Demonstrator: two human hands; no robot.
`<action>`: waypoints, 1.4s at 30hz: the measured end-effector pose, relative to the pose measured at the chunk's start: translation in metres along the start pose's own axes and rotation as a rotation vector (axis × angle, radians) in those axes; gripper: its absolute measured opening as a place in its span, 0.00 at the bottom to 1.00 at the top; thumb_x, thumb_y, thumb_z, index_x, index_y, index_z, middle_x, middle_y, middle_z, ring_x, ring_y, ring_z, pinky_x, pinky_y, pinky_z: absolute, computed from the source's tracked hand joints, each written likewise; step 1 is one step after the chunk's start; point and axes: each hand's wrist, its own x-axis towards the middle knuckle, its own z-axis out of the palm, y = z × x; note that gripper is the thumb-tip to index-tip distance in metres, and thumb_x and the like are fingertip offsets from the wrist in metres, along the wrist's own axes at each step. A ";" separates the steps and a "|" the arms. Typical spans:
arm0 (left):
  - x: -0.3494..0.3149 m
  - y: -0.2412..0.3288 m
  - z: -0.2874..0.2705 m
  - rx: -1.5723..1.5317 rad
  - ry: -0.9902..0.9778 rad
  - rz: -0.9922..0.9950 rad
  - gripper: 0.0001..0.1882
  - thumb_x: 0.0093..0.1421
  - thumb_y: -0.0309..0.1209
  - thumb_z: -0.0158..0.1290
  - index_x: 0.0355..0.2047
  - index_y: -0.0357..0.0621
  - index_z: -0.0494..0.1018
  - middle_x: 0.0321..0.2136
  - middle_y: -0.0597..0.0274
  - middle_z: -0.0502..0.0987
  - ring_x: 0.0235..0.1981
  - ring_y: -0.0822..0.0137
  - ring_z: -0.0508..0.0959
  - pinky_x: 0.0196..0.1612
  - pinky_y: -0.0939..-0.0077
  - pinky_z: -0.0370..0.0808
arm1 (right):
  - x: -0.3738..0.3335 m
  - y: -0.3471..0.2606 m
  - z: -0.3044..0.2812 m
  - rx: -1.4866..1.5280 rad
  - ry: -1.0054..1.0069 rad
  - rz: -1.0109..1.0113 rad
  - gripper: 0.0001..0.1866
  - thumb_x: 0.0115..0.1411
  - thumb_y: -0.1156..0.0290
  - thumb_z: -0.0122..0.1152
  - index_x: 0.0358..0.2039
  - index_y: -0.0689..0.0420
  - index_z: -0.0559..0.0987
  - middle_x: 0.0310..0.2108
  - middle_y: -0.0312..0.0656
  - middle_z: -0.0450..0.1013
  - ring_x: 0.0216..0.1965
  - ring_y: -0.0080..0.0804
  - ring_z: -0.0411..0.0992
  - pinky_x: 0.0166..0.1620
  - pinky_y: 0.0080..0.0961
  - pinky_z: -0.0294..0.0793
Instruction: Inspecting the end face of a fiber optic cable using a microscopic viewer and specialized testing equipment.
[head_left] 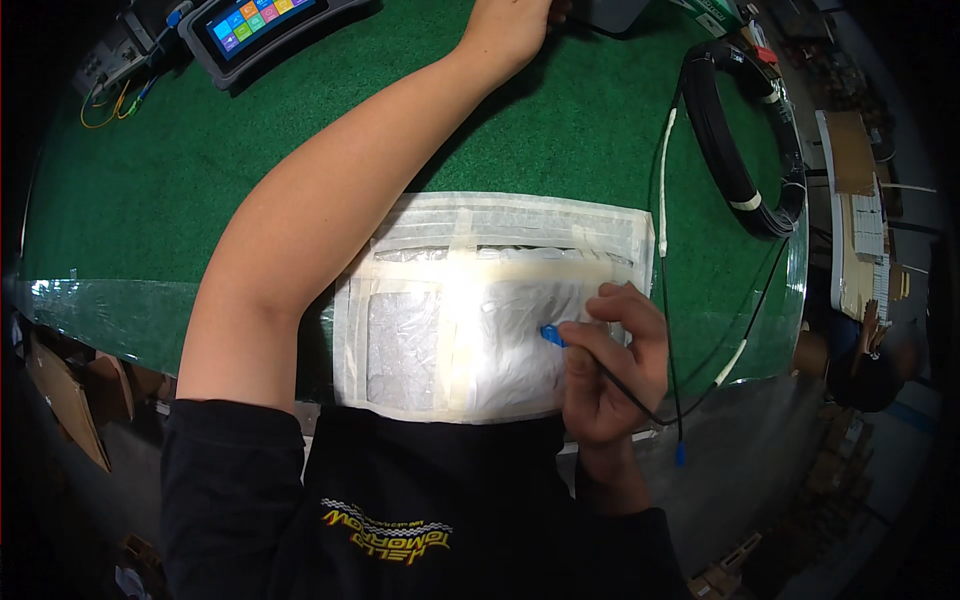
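My right hand (622, 365) pinches a thin black cable (628, 395) just behind its small blue connector (552, 335), between thumb and forefinger. The connector is over a white, tape-edged padded mat (400, 345) in front of my body. From there the cable loops down and to the right. Another blue tip (680, 455) hangs below the hand, past the table edge. My left arm stretches far forward across the table, and my left hand (508, 35) is beside a dark grey object (608, 14) at the top edge. Its fingers are mostly cut off from view.
A coil of black cable (715, 130) with white ties lies at the right on the green table surface (560, 130). At the far left are a tablet-like device (250, 30) with a lit screen and a grey instrument (115, 55) with thin yellow cords. A green box (708, 14) stands far right.
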 end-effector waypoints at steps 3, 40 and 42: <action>0.001 -0.002 0.003 -0.014 -0.006 0.005 0.33 0.74 0.45 0.51 0.74 0.52 0.56 0.29 0.63 0.77 0.24 0.76 0.72 0.29 0.80 0.71 | -0.003 0.001 -0.001 0.022 0.044 0.003 0.08 0.63 0.66 0.68 0.38 0.55 0.87 0.45 0.46 0.75 0.48 0.47 0.75 0.55 0.49 0.75; -0.002 0.001 0.006 0.011 -0.018 -0.011 0.34 0.74 0.45 0.50 0.75 0.51 0.54 0.30 0.64 0.77 0.26 0.76 0.73 0.30 0.80 0.72 | -0.003 0.000 -0.005 0.092 -0.060 -0.100 0.11 0.61 0.61 0.71 0.38 0.53 0.86 0.43 0.44 0.76 0.46 0.44 0.76 0.54 0.50 0.76; -0.002 0.002 0.000 0.008 -0.018 -0.003 0.34 0.74 0.45 0.50 0.75 0.51 0.54 0.30 0.64 0.77 0.26 0.75 0.73 0.30 0.80 0.72 | 0.004 -0.002 -0.002 0.049 -0.066 -0.104 0.10 0.62 0.62 0.70 0.38 0.53 0.86 0.43 0.45 0.75 0.46 0.45 0.77 0.55 0.50 0.76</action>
